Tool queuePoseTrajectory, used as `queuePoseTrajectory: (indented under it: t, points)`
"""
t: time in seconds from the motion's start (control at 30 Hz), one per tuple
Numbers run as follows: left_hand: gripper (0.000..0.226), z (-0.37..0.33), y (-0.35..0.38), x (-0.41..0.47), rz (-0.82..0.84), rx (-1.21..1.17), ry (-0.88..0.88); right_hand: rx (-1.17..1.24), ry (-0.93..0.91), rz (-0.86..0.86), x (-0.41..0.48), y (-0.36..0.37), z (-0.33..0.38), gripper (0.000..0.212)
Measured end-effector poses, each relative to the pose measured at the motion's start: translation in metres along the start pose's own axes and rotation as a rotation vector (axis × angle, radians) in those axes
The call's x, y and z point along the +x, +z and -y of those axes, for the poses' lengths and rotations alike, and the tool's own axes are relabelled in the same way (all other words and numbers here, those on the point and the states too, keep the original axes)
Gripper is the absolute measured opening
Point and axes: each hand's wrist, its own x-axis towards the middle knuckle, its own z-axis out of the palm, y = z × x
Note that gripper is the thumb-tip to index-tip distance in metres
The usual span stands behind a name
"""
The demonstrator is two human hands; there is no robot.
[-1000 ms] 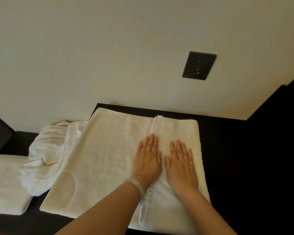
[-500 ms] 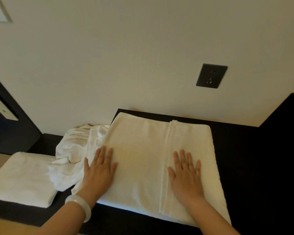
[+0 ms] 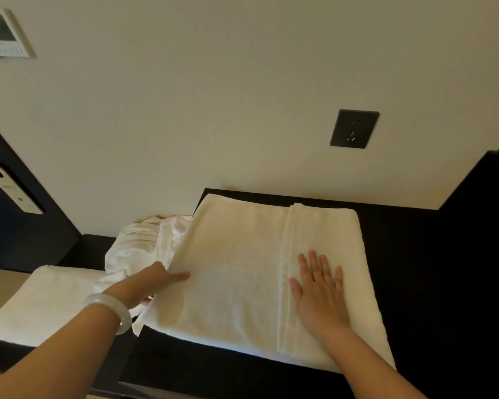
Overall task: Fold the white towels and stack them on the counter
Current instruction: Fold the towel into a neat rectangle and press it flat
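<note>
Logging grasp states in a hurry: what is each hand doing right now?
Left hand: pinches the left edge of the folded towel, thumb on top.
Right hand: open, pressed flat on the same towel.

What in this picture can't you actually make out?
All in the head view:
- Left hand: its fingers, tucked under the flat towel's edge; only the thumb shows on top.
- Crumpled pile: how many pieces it holds; the flat towel covers its right side.
- Folded towel: its near corner, hidden by the left forearm, and its left end, cut by the frame.
- Wall panel: its screen, blurred and cut by the left edge.
</note>
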Motion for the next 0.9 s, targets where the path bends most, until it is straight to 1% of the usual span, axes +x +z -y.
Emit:
queuePoseTrajectory:
  t: [0.07, 0.1, 0.17, 0.23, 0.33, 0.4, 0.43, 0.47, 0.53, 0.57, 0.63, 0.7, 0.77, 0.87, 0.9]
  points:
    - [0.06, 0.003, -0.009, -0.003, 0.069, -0.144, -0.022, 0.008, -0.01, -0.006, 0.0, 0.001, 0.0, 0.065]
    - [0.059, 0.004, -0.012, -0.006, 0.099, -0.236, -0.024, 0.015, -0.015, -0.007, 0.0, 0.001, -0.001, 0.066]
    - [0.045, 0.003, -0.015, -0.012, 0.139, -0.389, 0.0, 0.024, -0.021, -0.014, -0.001, 0.001, -0.003, 0.072]
    - [0.03, 0.0, -0.015, -0.023, 0.155, -0.463, 0.001, 0.038, -0.027, -0.018, -0.002, 0.001, -0.005, 0.067]
    - [0.026, -0.008, -0.008, -0.034, 0.217, -0.427, 0.038, 0.084, -0.033, -0.014, -0.001, -0.001, -0.007, 0.061]
    - [0.029, -0.023, -0.003, -0.04, 0.185, -0.353, 0.117, 0.185, -0.026, 0.014, 0.003, -0.004, -0.01, 0.058]
    - [0.03, -0.035, 0.0, -0.043, 0.156, -0.287, 0.178, 0.307, -0.005, 0.025, 0.005, -0.008, -0.011, 0.055]
    - [0.032, -0.05, 0.006, -0.048, 0.133, -0.208, 0.25, 0.512, 0.049, 0.037, 0.005, -0.016, -0.012, 0.052]
    - [0.041, -0.083, 0.026, -0.06, 0.079, -0.056, 0.399, 1.018, 0.201, 0.052, 0.002, -0.035, -0.017, 0.044]
    - [0.045, -0.099, 0.041, -0.067, 0.044, -0.011, 0.471, 1.212, 0.259, 0.042, 0.0, -0.044, -0.02, 0.04]
    - [0.045, -0.129, 0.082, -0.088, 0.021, 0.062, 0.612, 1.399, 0.322, -0.049, -0.001, -0.057, -0.031, 0.031]
    - [0.045, -0.148, 0.134, -0.11, 0.058, 0.146, 0.736, 1.457, 0.38, -0.174, 0.003, -0.067, -0.045, 0.023]
    - [0.052, -0.155, 0.18, -0.127, 0.12, 0.222, 0.811, 1.387, 0.442, -0.255, 0.006, -0.073, -0.059, 0.021]
    - [0.052, -0.151, 0.223, -0.133, 0.384, 0.391, 0.783, 1.184, 0.519, -0.262, 0.004, -0.072, -0.08, 0.017]
    - [0.048, -0.147, 0.227, -0.13, 0.406, 0.429, 0.787, 1.107, 0.538, -0.248, 0.003, -0.068, -0.085, 0.018]
